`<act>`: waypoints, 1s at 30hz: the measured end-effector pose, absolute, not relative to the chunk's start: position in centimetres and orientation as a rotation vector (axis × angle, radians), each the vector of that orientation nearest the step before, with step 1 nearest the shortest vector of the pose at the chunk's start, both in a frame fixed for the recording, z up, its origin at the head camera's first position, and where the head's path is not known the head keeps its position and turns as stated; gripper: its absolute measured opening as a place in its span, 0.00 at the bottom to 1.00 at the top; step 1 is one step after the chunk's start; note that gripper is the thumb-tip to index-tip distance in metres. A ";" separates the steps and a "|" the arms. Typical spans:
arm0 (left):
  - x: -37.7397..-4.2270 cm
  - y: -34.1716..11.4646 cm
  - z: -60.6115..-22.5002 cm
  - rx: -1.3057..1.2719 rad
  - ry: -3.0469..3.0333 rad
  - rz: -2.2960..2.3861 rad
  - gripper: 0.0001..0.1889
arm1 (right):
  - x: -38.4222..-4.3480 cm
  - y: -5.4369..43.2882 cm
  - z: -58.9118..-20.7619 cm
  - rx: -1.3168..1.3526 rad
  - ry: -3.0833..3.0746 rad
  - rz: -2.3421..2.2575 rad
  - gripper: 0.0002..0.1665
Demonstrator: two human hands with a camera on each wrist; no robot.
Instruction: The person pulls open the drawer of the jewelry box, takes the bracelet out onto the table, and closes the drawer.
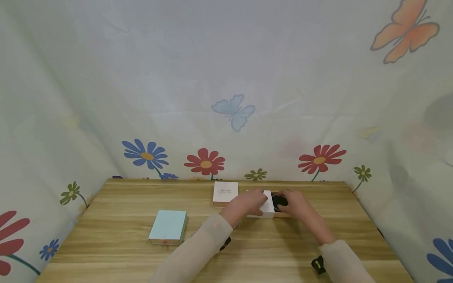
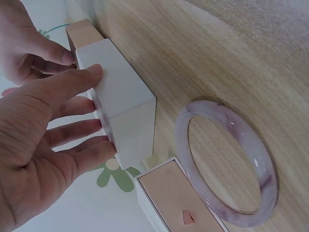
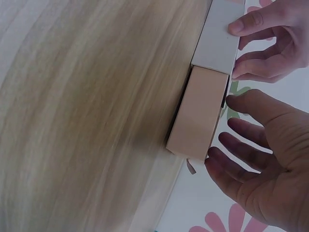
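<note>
A white slide-out box point(image 1: 261, 210) lies toward the back right of the table, its tan drawer point(image 3: 199, 113) partly out of the white sleeve point(image 2: 118, 77). My left hand point(image 1: 247, 202) grips the sleeve, thumb on the front and fingers over the top. At the drawer, my right hand point(image 1: 297, 204) holds the upper edges with curved fingers. Something dark, or a dark lining point(image 1: 279, 200), shows inside the drawer; its kind cannot be made out. A pale lilac marbled bangle point(image 2: 263, 166) lies on the wood below the left hand.
Left of the sleeve stands another white box point(image 1: 225, 192) with a tan front. A light-blue box point(image 1: 169, 224) sits further left and nearer. Behind the wooden table point(image 1: 120, 220) hangs a cloth printed with flowers and butterflies. Dark wrist gear point(image 1: 318, 265) shows below the right sleeve.
</note>
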State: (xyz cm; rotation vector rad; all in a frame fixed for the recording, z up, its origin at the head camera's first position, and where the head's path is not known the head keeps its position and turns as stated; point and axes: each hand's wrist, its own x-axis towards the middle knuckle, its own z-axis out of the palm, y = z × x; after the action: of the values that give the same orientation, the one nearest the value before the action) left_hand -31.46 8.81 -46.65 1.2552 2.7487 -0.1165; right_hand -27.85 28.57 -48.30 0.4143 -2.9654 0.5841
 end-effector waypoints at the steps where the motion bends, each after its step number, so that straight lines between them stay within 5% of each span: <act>1: -31.5 8.8 -46.6 1.258 2.751 -0.119 0.21 | -27.8 28.5 -48.3 0.424 -2.966 0.581 0.23; 30: -31.2 8.6 -46.7 1.234 2.751 -0.099 0.19 | -30.0 26.2 -47.0 0.541 -3.223 0.364 0.29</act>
State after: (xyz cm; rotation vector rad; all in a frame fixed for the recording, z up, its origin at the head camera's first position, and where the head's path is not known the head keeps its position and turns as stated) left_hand -31.22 8.64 -46.75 1.2340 2.7511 -0.0987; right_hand -29.98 26.15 -46.98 0.5409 -3.2235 0.3640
